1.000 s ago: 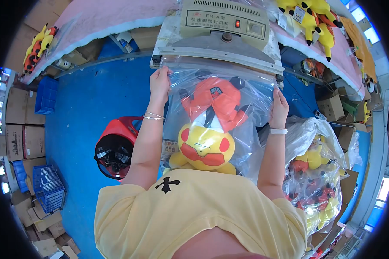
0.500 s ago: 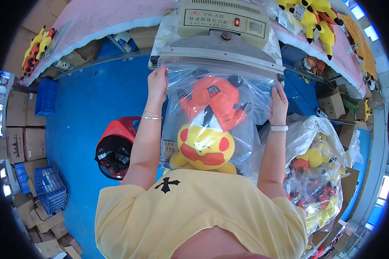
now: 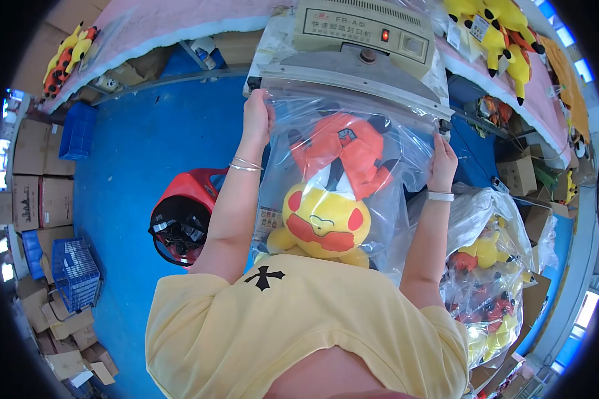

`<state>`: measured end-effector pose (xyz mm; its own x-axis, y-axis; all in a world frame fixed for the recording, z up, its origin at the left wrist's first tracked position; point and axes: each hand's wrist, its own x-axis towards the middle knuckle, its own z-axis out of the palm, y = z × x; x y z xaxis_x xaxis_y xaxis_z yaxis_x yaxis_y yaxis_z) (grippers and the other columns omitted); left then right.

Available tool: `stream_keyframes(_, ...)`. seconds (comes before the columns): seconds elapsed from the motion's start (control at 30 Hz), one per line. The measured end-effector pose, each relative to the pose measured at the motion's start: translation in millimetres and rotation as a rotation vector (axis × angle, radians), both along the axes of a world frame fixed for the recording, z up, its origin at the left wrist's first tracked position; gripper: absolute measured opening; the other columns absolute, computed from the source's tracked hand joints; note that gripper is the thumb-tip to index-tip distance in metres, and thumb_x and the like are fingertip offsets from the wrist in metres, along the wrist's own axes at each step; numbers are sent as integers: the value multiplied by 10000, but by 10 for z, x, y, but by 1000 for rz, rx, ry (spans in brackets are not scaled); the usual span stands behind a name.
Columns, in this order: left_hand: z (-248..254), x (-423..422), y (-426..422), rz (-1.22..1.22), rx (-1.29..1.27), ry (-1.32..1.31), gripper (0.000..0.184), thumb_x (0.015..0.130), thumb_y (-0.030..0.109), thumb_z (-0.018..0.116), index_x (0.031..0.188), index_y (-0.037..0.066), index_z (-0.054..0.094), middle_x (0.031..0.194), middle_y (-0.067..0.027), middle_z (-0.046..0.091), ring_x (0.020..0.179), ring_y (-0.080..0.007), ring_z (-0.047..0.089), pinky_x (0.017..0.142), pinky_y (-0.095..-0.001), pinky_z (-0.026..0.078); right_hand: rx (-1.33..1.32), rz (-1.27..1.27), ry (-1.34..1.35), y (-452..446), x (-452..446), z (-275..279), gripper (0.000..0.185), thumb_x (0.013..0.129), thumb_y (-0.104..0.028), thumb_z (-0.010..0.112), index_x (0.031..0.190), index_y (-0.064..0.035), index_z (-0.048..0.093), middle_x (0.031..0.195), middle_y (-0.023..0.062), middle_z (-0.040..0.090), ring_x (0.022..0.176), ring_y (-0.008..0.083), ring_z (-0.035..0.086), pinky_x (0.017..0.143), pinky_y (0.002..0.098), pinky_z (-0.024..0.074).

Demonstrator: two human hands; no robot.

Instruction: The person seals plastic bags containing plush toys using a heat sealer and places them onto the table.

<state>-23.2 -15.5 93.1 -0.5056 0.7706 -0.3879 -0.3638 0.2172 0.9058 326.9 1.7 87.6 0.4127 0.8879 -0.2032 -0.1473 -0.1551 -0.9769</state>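
A clear plastic bag (image 3: 394, 166) holds a plush toy (image 3: 329, 216) with a yellow head, red cheeks and a red outfit, its head toward my body. My left hand (image 3: 257, 116) pinches the bag's top left corner, and my right hand (image 3: 442, 161) grips the top right corner. Between them the bag's upper edge is stretched along the metal bar of a sealing machine (image 3: 362, 36), whose red switch is lit. Whether the edge lies inside the bar's gap is hard to tell.
Left of my arm stands a red bin (image 3: 188, 193) with dark contents. A large clear sack (image 3: 492, 266) of plush toys is at the right. Blue crates (image 3: 77, 272) and cardboard boxes (image 3: 57, 199) line the far left. More plush toys (image 3: 502, 36) lie on the pink-covered table (image 3: 173, 26).
The view has shifted, so the machine, bag and arms appear farther right. Both hands keep hold of the bag's corners, and the bag stays at the machine's bar.
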Motion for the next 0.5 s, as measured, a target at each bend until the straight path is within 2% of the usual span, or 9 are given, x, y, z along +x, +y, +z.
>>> stream_keyframes(0.17, -161, -10, 54, 90, 28, -135, 197, 879, 233, 469, 872, 46, 529, 510, 16, 425, 381, -59, 325, 344, -201, 215, -30, -5, 1, -14, 2, 42, 213, 844, -211, 605, 909, -9, 628, 485, -40, 420, 370, 30, 282, 332, 183, 188)
stream_keyframes(0.3, -169, 4, 31, 33, 84, 37, 183, 877, 218, 477, 856, 43, 527, 543, 11, 454, 390, -55, 343, 347, -185, 240, -20, 3, -25, -12, 35, 9, 201, 843, -209, 600, 854, -10, 628, 473, -38, 407, 371, 31, 285, 334, 183, 191)
stream_keyframes(0.5, -182, -12, 16, 28, 118, 66, 156, 874, 193, 480, 835, 49, 524, 534, 12, 453, 393, -58, 347, 348, -183, 246, -23, -14, 6, 15, 13, 14, 188, 841, -191, 591, 841, -7, 627, 479, -30, 415, 375, 34, 290, 339, 183, 191)
